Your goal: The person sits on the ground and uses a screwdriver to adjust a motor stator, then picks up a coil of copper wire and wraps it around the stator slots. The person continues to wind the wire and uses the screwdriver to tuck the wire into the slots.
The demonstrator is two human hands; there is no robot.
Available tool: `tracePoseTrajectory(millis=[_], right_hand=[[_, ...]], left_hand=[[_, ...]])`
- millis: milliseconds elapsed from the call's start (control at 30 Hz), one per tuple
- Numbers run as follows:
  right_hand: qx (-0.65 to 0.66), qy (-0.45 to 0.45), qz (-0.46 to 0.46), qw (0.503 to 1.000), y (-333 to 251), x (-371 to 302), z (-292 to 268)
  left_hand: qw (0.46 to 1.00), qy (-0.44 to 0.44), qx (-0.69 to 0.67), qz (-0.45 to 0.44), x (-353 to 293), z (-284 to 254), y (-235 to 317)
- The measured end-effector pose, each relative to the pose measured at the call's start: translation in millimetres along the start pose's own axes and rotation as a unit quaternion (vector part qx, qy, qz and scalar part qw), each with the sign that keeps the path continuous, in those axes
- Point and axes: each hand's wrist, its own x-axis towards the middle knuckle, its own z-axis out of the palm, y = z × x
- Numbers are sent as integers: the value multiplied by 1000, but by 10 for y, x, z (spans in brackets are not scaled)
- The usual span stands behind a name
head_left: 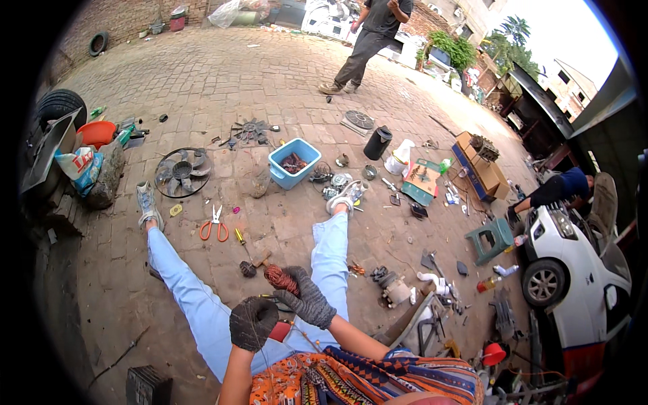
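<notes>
My gloved right hand [309, 299] is closed around a reddish-brown bundle of copper wire [279, 279] between my outstretched legs. Close beside it, my left hand [254, 322], in a dark glove, is curled into a fist, with thin wire strands [264, 352] looping about it and trailing toward my lap. A red piece [280, 331] shows just below the hands; its kind is unclear. Past them lie a hammer [260, 259] with a wooden handle, a dark round metal part [248, 269], a yellow-handled screwdriver [239, 236] and orange-handled shears [215, 225].
A blue tub [294, 177] holds reddish scrap, with a fan [183, 173] to its left. Motor parts [395, 289] and metal scrap spread at right, near a green stool [489, 241] and white car [574, 270]. One person [378, 34] stands ahead; another [563, 191] bends by the car.
</notes>
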Motion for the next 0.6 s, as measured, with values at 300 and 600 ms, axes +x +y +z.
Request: tracePoseTrajectory(millis=[300, 600], right_hand=[[-20, 33, -43, 998, 6, -13, 18], [36, 50, -37, 997, 7, 34, -51]], left_hand=[[999, -41, -4, -29, -22, -46, 67], [987, -16, -152, -46, -13, 59, 255]])
